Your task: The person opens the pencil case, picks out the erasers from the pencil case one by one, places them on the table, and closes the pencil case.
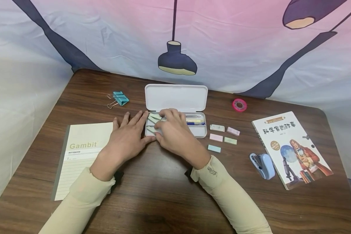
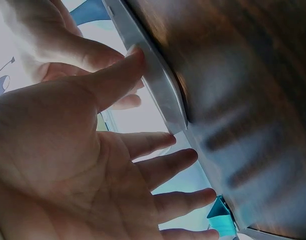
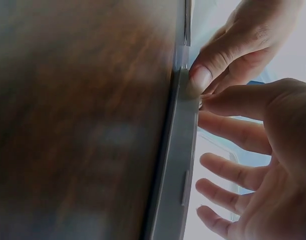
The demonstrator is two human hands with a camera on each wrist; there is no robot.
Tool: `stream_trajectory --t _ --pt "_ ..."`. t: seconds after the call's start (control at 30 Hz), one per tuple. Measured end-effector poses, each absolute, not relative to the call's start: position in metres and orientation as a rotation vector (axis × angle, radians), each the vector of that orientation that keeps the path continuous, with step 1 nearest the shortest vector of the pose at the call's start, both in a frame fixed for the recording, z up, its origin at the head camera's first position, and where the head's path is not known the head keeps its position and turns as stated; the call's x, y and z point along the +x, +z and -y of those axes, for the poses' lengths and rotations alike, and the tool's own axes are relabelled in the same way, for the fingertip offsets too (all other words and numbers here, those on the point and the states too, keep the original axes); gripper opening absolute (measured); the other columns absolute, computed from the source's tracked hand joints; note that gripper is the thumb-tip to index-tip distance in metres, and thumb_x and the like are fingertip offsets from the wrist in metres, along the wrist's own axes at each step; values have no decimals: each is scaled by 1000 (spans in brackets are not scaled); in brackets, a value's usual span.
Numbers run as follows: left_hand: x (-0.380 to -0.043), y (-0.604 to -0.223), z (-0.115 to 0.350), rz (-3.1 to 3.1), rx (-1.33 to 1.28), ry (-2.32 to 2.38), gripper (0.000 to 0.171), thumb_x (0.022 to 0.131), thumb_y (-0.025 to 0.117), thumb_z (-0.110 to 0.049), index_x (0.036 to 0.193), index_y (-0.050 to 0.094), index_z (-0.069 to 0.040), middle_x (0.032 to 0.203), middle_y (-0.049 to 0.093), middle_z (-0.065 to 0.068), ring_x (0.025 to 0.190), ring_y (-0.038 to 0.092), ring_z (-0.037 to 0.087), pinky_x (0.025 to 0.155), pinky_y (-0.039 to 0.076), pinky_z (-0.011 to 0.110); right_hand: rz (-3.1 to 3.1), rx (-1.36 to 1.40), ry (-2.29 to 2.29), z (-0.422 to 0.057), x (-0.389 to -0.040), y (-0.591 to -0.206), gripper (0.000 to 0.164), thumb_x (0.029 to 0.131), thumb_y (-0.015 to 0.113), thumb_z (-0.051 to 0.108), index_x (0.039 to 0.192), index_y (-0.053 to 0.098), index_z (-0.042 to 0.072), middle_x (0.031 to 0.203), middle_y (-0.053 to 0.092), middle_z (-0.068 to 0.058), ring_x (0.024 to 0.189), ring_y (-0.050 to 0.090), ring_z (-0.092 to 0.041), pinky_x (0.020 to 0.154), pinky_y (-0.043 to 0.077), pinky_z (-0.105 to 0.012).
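Note:
A white pencil case point(image 1: 176, 97) stands with its lid raised at the back of the table. Pale green pieces with dark stripes point(image 1: 153, 118) lie in its left part; their kind is unclear. My left hand point(image 1: 128, 138) is spread beside the case, fingertips at its left edge and thumb touching the front rim point(image 2: 158, 85). Over the left half of the case reaches my right hand point(image 1: 175, 131), its thumb and index finger slightly bent and apart above the striped pieces. Pens point(image 1: 195, 122) lie in the case to the right of this hand.
Several small eraser-like blocks point(image 1: 216, 137) lie right of the case. Further right are pink tape point(image 1: 239, 105), a blue stapler point(image 1: 262, 165) and a book point(image 1: 292, 149). On the left are teal binder clips point(image 1: 120, 98) and a notebook point(image 1: 84, 136).

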State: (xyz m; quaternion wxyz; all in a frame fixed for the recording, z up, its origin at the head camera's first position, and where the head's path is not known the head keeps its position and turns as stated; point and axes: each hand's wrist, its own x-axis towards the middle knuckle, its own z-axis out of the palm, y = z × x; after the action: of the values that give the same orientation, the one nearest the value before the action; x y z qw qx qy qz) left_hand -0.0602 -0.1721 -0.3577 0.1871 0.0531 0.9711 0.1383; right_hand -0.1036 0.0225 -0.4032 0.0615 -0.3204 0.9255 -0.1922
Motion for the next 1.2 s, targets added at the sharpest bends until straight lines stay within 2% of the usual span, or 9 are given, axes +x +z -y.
stream_trajectory --t 0.07,0.23,0.47,0.73,0.9,1.2 --pt "-60 -358 172 -2735 151 389 93 114 65 -54 185 21 -12 190 26 22 174 19 62 136 10 89 -2806 -977 -576 -21 -110 -419 25 110 73 35 129 87 25 170 57 -10 160 45 -35 125 39 -61" --pt "-60 -359 172 -2732 152 388 92 115 65 -53 185 21 -11 190 26 23 174 18 62 136 9 89 -2796 -977 -595 -17 -116 -432 23 107 74 33 125 88 26 171 55 -9 161 44 -34 126 38 -61" --pt "-60 -358 173 -2737 153 386 92 115 65 -53 185 21 -11 190 27 23 174 19 63 135 10 89 -2754 -929 -522 -11 -107 -395 24 107 73 25 125 89 20 170 57 -11 159 47 -36 125 41 -59" --pt "-59 -358 172 -2733 150 386 93 115 65 -53 184 21 -11 190 26 22 174 19 62 136 10 88 -2739 -975 -605 -9 -113 -413 21 104 74 22 118 88 13 167 58 -13 156 49 -37 124 41 -59" --pt "-59 -358 171 -2744 158 378 92 115 65 -53 184 22 -10 190 28 22 174 20 62 136 12 88 -2716 -1003 -580 -10 -102 -381 19 106 76 16 118 87 6 164 60 -19 154 51 -42 125 43 -60" --pt "-60 -362 175 -2750 166 399 94 113 68 -53 184 23 -10 189 28 23 174 20 63 135 11 89 -2712 -987 -683 -17 -97 -361 21 106 75 10 122 85 1 165 57 -24 157 49 -45 130 41 -64"
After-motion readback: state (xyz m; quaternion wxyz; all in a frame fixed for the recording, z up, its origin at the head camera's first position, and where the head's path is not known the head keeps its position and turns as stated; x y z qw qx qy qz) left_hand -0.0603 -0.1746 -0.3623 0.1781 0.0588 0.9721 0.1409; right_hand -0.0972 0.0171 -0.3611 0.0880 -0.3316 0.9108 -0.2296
